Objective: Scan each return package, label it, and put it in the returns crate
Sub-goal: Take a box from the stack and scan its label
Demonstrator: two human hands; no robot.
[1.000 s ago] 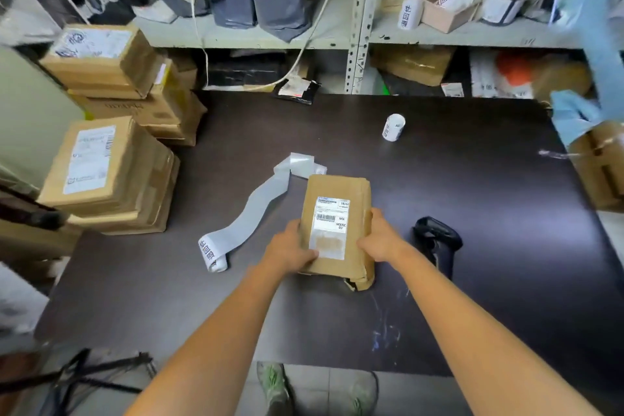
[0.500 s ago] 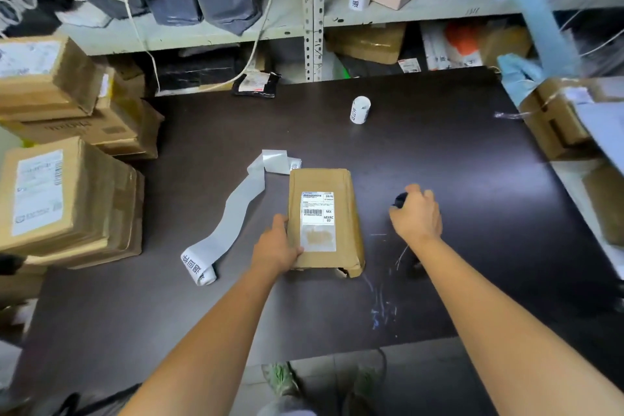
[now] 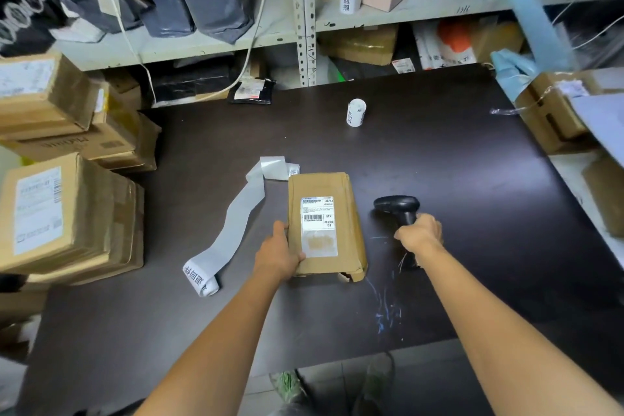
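A brown cardboard package [image 3: 347, 240] with a white barcode label on top lies flat on the dark table [image 3: 472, 179]. My left hand [image 3: 278, 255] holds its near left edge, thumb on top. Just right of the package, my right hand [image 3: 420, 235] grips the handle of a black barcode scanner [image 3: 396, 206], whose head points away from me. A long strip of white labels [image 3: 233, 226] trails from behind the package toward the near left. A small white label roll [image 3: 355, 112] stands further back.
Stacks of cardboard parcels [image 3: 64, 213] crowd the table's left side. More brown boxes [image 3: 553, 118] sit past the right edge. Metal shelves [image 3: 305, 10] with grey bags and small boxes line the back. A black pouch [image 3: 251, 91] lies at the table's far edge.
My right hand left the package's right edge, reached to the scanner beside it and closed round its handle. My left hand stayed on the package.
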